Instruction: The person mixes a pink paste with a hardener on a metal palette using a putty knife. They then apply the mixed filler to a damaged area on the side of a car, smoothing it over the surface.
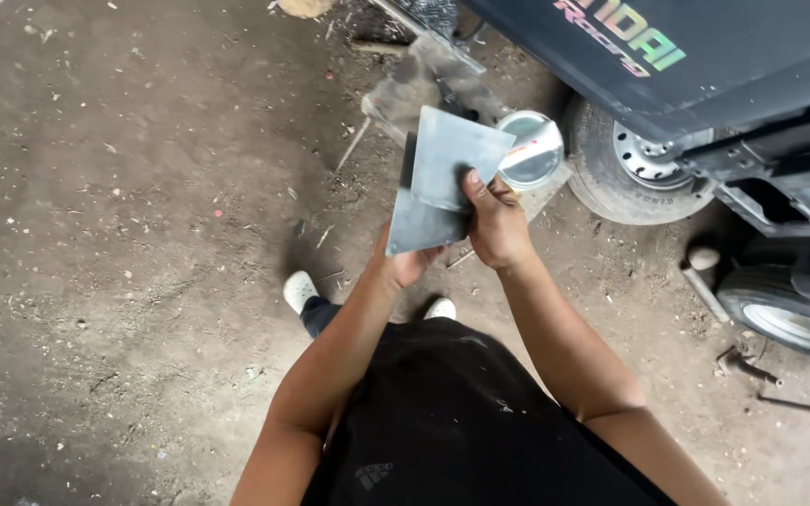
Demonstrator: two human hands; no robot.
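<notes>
1. A person stands on a dirt floor [124, 187], seen from above by a camera on their own head. Both bare forearms reach forward from a black shirt [461, 422].
2. The right hand [497, 225] grips the upper metal plate [457, 155], a flat grey square sheet. The thumb presses on the face of the plate near its lower right corner, and the other fingers curl behind it, closed on the edge.
3. The left hand [403, 265] sits just below and to the left of the upper metal plate. It supports the lower metal plate [421, 225], a second grey sheet that lies partly behind the first. Its fingers are hidden under the sheet, so how tightly they close cannot be told, though the plate clearly rests in this hand.
4. The two plates overlap and touch, held in the air in front of the person's chest.
5. Just right of the upper metal plate, on the ground beyond it, is a round shiny metal lid [531, 150].
6. Further right of the plates is a small vehicle wheel [635, 164] beneath a dark vehicle body [705, 56].
7. Below the plates, two white shoes [299, 289] show on the floor.
8. Far right of the plates, a hammer [702, 272] lies on the floor near a second tyre [789, 314].
</notes>
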